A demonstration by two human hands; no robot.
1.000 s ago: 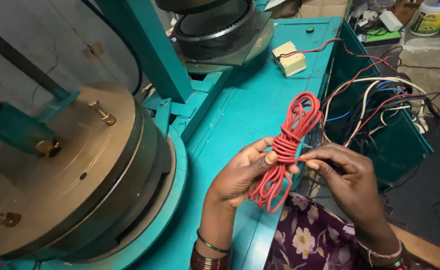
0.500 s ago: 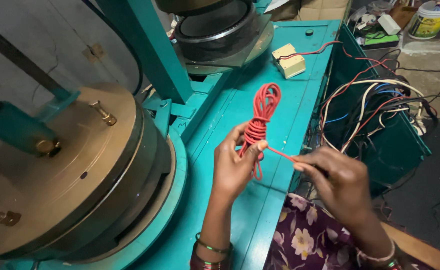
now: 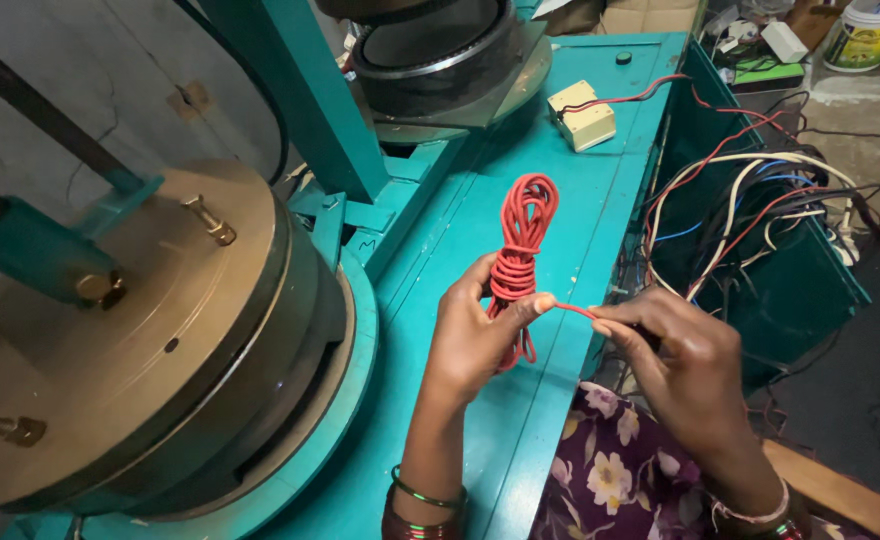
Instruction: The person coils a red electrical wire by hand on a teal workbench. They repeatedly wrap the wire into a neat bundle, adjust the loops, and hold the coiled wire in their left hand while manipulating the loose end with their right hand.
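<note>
Containers first: a white bucket point(image 3: 865, 35) with a colourful label stands on the floor at top right, and I cannot see what is in it. Beside the desk point(image 3: 560, 200) sits a teal metal box point(image 3: 800, 290), open on top, crammed with loose wires point(image 3: 750, 210) in red, white, blue and black that spill over its rim. A small cream box point(image 3: 582, 114) lies on the far end of the desk with a thin red lead running from it toward the wire tangle.

The red cord point(image 3: 520, 255) is a bundle of long loops, bound crosswise around its lower middle by several turns of the same cord. It stands nearly upright above the desk, top loop rounded and free, a short loop hanging below the fingers. The surface looks matte and smooth.

My left hand point(image 3: 475, 335) is closed around the wrapped waist of the bundle, thumb pressed across the front. My right hand point(image 3: 685, 365) pinches the loose end of the cord between thumb and forefinger, just beside the left thumb, with a short stretch running straight between the two hands. Bangles show on both wrists.

To the left, a large round brass-coloured drum point(image 3: 150, 340) sits in a teal machine frame point(image 3: 310, 100); a second dark ring point(image 3: 440, 50) is mounted further back
</note>
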